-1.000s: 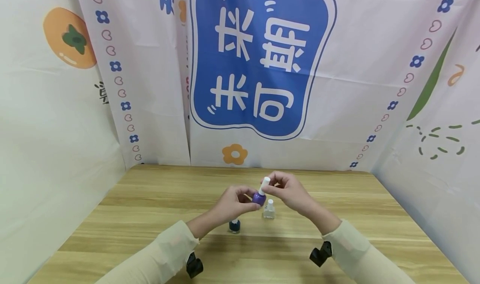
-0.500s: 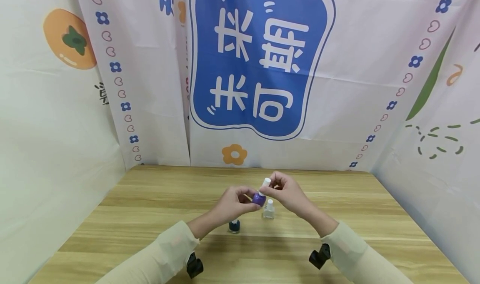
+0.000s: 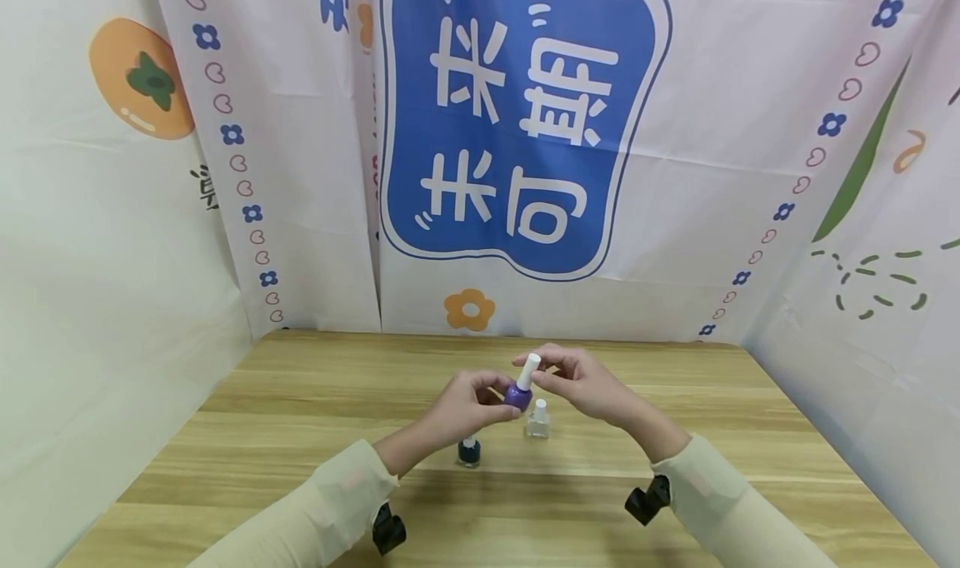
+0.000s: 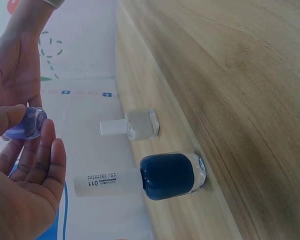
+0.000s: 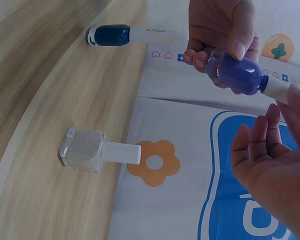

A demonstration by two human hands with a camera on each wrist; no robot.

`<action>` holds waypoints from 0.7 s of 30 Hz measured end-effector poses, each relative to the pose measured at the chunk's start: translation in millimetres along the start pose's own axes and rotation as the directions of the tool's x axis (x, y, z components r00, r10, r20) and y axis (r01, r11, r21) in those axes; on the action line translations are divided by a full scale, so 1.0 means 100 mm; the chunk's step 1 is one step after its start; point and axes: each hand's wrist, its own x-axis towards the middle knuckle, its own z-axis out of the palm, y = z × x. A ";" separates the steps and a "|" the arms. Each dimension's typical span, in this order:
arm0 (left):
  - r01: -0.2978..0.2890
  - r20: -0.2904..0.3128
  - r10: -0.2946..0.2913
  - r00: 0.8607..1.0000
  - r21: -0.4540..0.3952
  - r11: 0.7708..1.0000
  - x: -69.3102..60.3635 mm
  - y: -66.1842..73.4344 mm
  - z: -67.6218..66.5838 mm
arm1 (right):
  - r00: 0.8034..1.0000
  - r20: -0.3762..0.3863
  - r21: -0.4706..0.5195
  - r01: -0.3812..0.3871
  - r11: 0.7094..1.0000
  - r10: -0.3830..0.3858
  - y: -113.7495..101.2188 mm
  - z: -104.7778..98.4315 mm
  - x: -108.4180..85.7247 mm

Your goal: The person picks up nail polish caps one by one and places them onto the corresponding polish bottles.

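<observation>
Above the table, my left hand (image 3: 467, 406) holds a purple nail polish bottle (image 5: 236, 74) by its glass body, between thumb and fingers. The bottle leans, its white cap (image 3: 528, 371) pointing up and to the right. My right hand (image 3: 592, 387) pinches that cap between thumb and finger, its other fingers loosely bent in the right wrist view. A dark band shows at the neck between cap and glass. Below the hands, a clear nail polish bottle (image 5: 84, 149) and a dark teal one (image 4: 169, 175) stand upright on the table, both with white caps on.
The wooden table (image 3: 337, 385) reaches back to a hanging white cloth (image 3: 712, 243) with a blue printed panel. Similar cloth hangs along both sides. A black wrist camera mount (image 3: 388, 530) sits beneath the left sleeve, another (image 3: 647, 501) beneath the right.
My right hand's fingers have shifted on the white cap, turning one way and then back, the wrist now farther right. The left hand and purple bottle have stayed put.
</observation>
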 end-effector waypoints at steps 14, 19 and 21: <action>0.000 -0.025 0.000 1.000 -0.015 1.000 0.00 0.02 0.01 | 0.980 -0.191 -0.018 -0.059 0.998 0.054 0.01 0.12 0.02; -0.018 -0.028 0.018 0.999 -0.006 1.000 0.00 -0.01 0.01 | 0.966 -0.252 -0.017 -0.060 0.998 0.054 0.04 0.18 0.02; -0.023 -0.029 0.022 0.999 -0.009 1.000 0.00 -0.02 0.01 | 0.961 -0.271 -0.004 -0.064 0.998 0.061 0.06 0.20 0.03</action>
